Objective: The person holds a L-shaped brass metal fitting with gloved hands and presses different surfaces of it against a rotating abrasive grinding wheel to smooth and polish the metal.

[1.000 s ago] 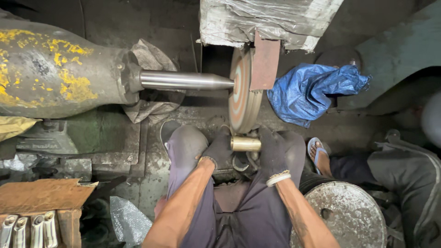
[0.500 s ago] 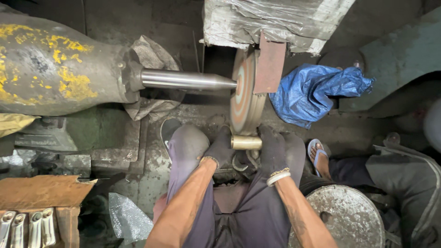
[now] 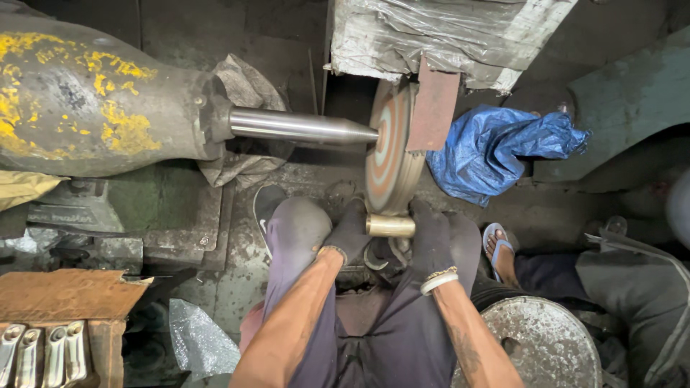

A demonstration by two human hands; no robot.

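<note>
Both gloved hands are clamped on a short brass cylinder (image 3: 390,225), pressed right up against the bottom edge of the buffing wheel (image 3: 392,147); left hand (image 3: 350,233) pinching 1 end, right hand (image 3: 430,239) wrapped round the other; blue plastic bag (image 3: 496,147) just right of the wheel.

Both gloved hands, left hand (image 3: 352,233) and right hand (image 3: 430,241), hold a brass cylinder (image 3: 390,225) against the buffing wheel (image 3: 390,147), beside a blue plastic bag (image 3: 496,147).

We saw a grimy concrete floor (image 3: 237,287), blue plastic bag (image 3: 496,154) lying on it, crumpled clear wrap (image 3: 198,345), round metal lid (image 3: 546,352)
</note>
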